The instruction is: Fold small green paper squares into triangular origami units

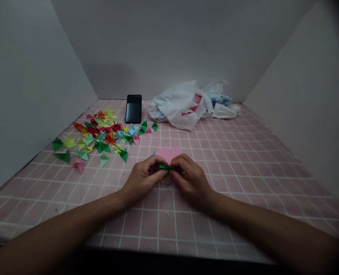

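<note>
Between my two hands is a small piece of folded green paper (165, 167), pinched at both ends. The fingers and thumb of my left hand (146, 173) close on its left side. My right hand (190, 175) grips the other side, its fingertips covering part of the paper. Just beneath and behind the hands lies a stack of coloured paper sheets with a pink sheet (169, 153) on top. Blue and yellow edges peek out of that stack; the rest of it is hidden by my hands.
Many folded paper pieces (100, 133) in several colours are heaped at the left. A black phone (133, 109) leans near the back wall. A white plastic bag (183, 105) and a blue-patterned pack with white tissue (225, 110) sit to its right. White walls surround the pink checked tablecloth (244, 172).
</note>
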`<state>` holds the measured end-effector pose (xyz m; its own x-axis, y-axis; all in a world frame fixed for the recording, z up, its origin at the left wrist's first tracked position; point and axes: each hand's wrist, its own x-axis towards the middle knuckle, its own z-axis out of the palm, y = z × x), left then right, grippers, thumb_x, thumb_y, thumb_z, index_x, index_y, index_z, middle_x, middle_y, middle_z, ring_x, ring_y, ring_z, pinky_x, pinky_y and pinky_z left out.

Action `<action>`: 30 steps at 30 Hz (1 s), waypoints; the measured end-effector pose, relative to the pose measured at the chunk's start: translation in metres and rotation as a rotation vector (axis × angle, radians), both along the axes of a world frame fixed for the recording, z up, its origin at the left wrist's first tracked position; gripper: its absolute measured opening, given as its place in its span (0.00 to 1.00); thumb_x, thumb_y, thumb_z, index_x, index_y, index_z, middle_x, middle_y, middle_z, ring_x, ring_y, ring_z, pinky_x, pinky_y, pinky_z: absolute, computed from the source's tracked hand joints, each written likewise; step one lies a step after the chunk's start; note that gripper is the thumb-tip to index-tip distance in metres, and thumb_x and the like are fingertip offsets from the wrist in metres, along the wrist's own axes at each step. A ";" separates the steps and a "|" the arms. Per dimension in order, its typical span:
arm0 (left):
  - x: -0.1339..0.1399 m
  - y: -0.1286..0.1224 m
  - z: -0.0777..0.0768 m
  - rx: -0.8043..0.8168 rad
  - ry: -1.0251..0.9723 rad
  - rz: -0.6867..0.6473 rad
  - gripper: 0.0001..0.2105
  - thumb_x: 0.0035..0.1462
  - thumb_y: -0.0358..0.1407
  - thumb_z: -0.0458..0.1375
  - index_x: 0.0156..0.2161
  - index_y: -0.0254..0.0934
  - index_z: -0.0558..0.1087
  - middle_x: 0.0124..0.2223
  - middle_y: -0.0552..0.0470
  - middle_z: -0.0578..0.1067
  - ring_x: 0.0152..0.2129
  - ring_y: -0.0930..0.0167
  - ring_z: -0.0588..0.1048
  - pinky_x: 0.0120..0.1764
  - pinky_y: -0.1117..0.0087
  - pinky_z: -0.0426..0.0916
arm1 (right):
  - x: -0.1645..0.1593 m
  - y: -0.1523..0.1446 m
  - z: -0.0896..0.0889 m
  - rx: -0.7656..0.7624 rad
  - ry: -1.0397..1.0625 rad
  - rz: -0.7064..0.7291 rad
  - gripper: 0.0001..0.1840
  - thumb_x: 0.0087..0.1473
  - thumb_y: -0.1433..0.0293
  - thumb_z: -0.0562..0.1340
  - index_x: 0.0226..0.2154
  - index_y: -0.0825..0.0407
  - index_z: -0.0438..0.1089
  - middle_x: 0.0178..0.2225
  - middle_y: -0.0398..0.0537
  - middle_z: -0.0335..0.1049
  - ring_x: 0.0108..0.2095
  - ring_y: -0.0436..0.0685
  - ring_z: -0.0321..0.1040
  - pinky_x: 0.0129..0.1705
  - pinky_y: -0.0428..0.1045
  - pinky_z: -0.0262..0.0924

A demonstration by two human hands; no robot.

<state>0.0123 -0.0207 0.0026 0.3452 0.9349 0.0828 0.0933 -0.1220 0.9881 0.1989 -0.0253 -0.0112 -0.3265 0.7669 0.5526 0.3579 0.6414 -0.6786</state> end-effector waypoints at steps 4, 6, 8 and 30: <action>0.000 0.000 0.001 -0.027 -0.032 0.024 0.05 0.55 0.34 0.63 0.37 0.35 0.75 0.33 0.52 0.78 0.31 0.72 0.76 0.36 0.72 0.70 | 0.000 0.000 0.000 -0.018 0.028 0.003 0.07 0.59 0.78 0.60 0.34 0.50 0.65 0.32 0.45 0.64 0.32 0.53 0.63 0.33 0.49 0.58; 0.000 0.001 0.000 -0.024 -0.049 0.048 0.05 0.54 0.34 0.64 0.35 0.35 0.75 0.32 0.52 0.78 0.30 0.73 0.76 0.36 0.72 0.70 | 0.001 0.001 -0.001 -0.045 0.055 0.006 0.06 0.59 0.77 0.61 0.34 0.50 0.65 0.32 0.44 0.64 0.32 0.53 0.62 0.32 0.48 0.57; 0.001 0.001 0.000 -0.033 -0.059 0.064 0.05 0.53 0.34 0.65 0.34 0.34 0.74 0.31 0.53 0.78 0.29 0.73 0.76 0.35 0.73 0.71 | 0.001 0.002 -0.002 -0.070 0.081 0.010 0.06 0.59 0.76 0.61 0.34 0.50 0.66 0.32 0.44 0.64 0.32 0.52 0.63 0.32 0.48 0.58; 0.003 0.003 -0.001 -0.172 -0.137 0.139 0.09 0.46 0.34 0.69 0.30 0.34 0.74 0.29 0.54 0.78 0.26 0.75 0.77 0.32 0.74 0.72 | -0.001 0.000 -0.004 -0.177 0.203 0.021 0.04 0.60 0.75 0.61 0.36 0.49 0.66 0.34 0.43 0.65 0.31 0.50 0.63 0.32 0.48 0.60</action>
